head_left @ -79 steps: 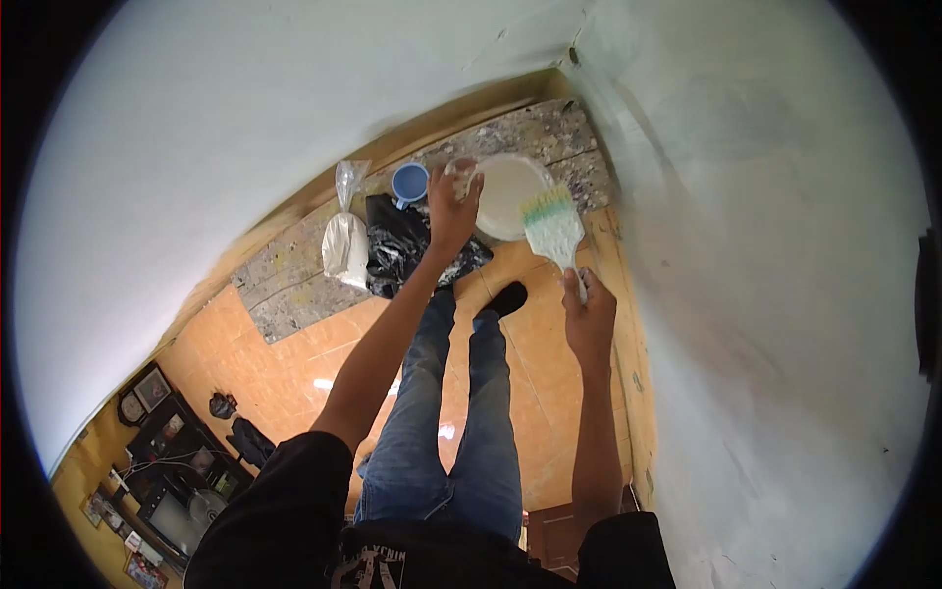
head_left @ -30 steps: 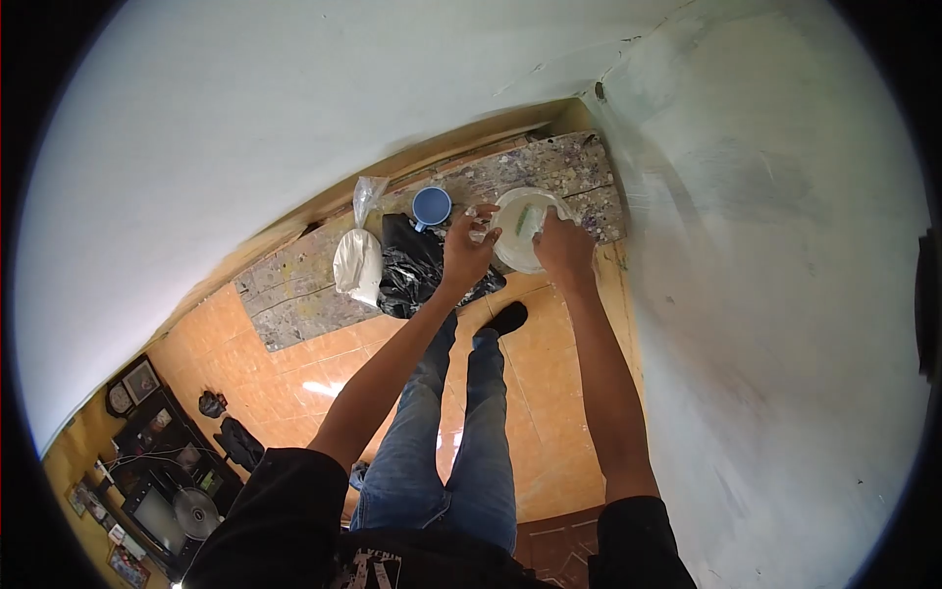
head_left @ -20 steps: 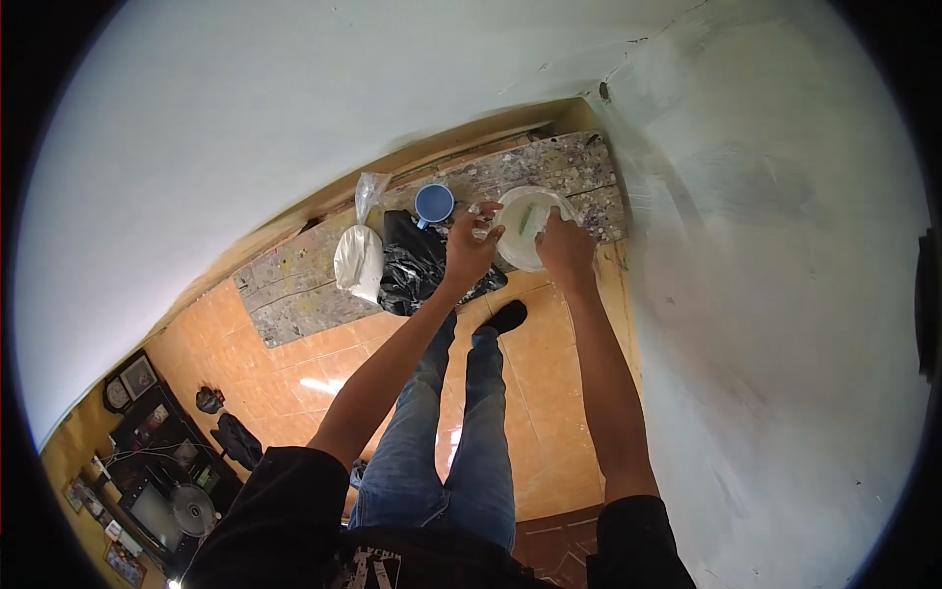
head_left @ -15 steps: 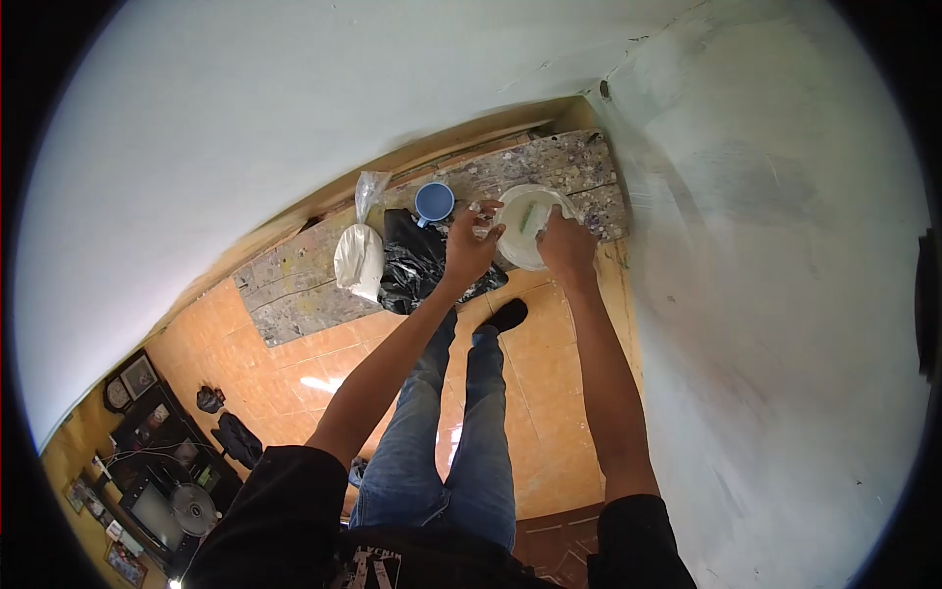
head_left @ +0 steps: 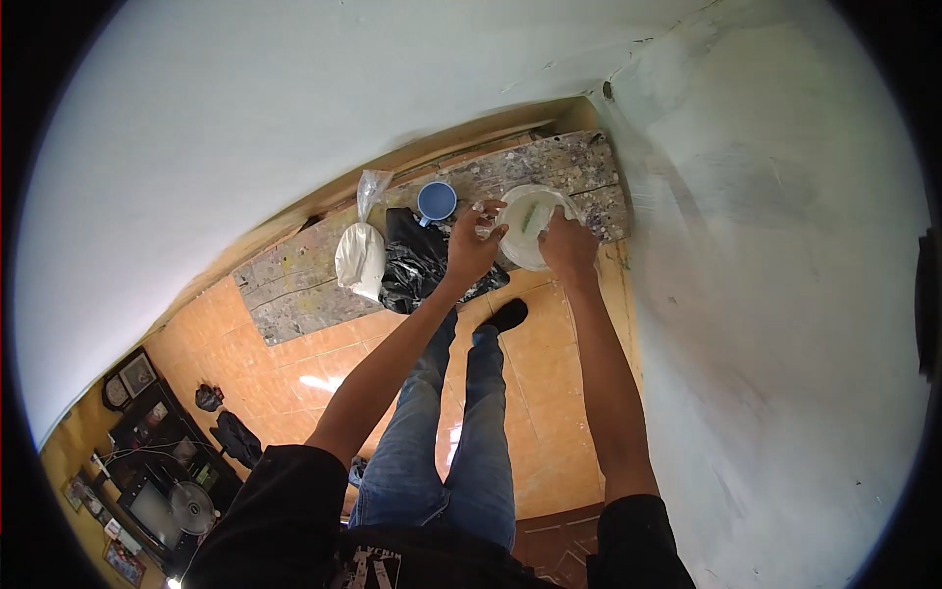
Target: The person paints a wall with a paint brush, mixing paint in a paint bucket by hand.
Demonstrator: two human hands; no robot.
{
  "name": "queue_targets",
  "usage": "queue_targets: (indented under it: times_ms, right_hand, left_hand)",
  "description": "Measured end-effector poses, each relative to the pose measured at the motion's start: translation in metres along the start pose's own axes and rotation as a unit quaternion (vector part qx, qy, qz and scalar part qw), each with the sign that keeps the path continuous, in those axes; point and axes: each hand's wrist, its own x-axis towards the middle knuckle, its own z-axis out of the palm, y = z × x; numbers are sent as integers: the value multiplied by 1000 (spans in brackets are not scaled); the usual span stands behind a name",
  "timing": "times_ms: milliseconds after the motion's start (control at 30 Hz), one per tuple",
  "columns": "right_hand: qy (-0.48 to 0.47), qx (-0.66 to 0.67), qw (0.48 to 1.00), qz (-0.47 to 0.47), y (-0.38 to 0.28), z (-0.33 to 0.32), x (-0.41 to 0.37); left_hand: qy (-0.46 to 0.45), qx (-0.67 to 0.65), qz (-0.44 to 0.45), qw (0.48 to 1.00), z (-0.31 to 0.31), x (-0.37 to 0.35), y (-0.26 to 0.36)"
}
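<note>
A round whitish tub stands on the paint-spattered plank, with pale material and a small green streak inside. My left hand is at its left rim, fingers curled and thumb against the edge; whitish smears show on the fingertips. Over the right rim, my right hand is closed with its fingers toward the inside of the tub. Whatever it grips is hidden by the hand. Left of my left hand lies a crumpled black plastic bag. A blue mug stands just behind that bag.
A clear bag of white powder sits left of the black bag on the plank. Walls rise behind and at right. Below are orange floor tiles and my feet. A fan and dark shelving stand at lower left.
Both hands stay at the tub with almost no movement. The whole view has shifted very slightly.
</note>
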Motion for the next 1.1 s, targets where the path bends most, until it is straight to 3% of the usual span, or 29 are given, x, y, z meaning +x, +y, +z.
queue_targets:
  times_ms: [300,1100]
  right_hand:
    - [-47,20,998,32,-6,-11,1]
    - [-41,19,999,2,0,-5,4]
  left_hand:
    - [-5,2,13,1000,-1,2,-3]
    - [-11,-7,4,1000,0,1,-4]
